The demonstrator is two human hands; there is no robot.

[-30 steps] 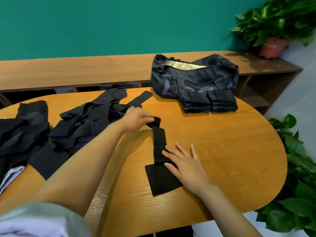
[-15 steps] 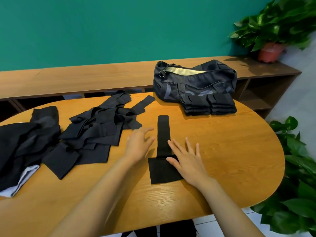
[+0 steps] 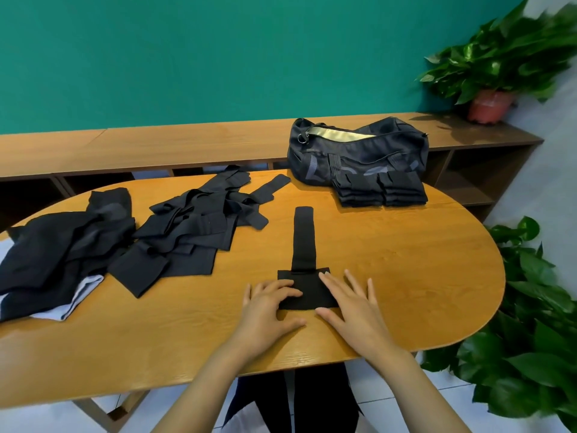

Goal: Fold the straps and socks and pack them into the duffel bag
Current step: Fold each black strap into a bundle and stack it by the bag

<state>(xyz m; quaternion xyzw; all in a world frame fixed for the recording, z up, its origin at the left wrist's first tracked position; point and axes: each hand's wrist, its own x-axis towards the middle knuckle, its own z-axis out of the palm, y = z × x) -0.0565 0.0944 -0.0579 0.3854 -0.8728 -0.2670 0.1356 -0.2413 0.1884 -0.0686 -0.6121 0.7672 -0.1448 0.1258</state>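
Observation:
A black strap [image 3: 304,242] lies flat on the wooden table [image 3: 406,270], its narrow tail pointing away from me and its wide pad nearest me. My left hand [image 3: 268,310] rests on the pad's left edge, fingers bent over it. My right hand [image 3: 349,304] lies flat on the pad's right edge, fingers spread. A heap of loose black straps [image 3: 193,226] sits to the left. Two stacks of folded black pieces [image 3: 381,190] stand in front of the dark duffel bag [image 3: 359,151], whose zip gapes to show a pale lining.
Dark clothing with a white lining [image 3: 53,260] lies at the table's left end. A low wooden shelf unit [image 3: 187,142] runs behind the table. Potted plants stand at the back right [image 3: 496,67] and on the floor at the right [image 3: 530,323].
My left hand let go of the strap's far end, which now lies straight, and came back to the wide pad. My right hand slid a little right on the pad.

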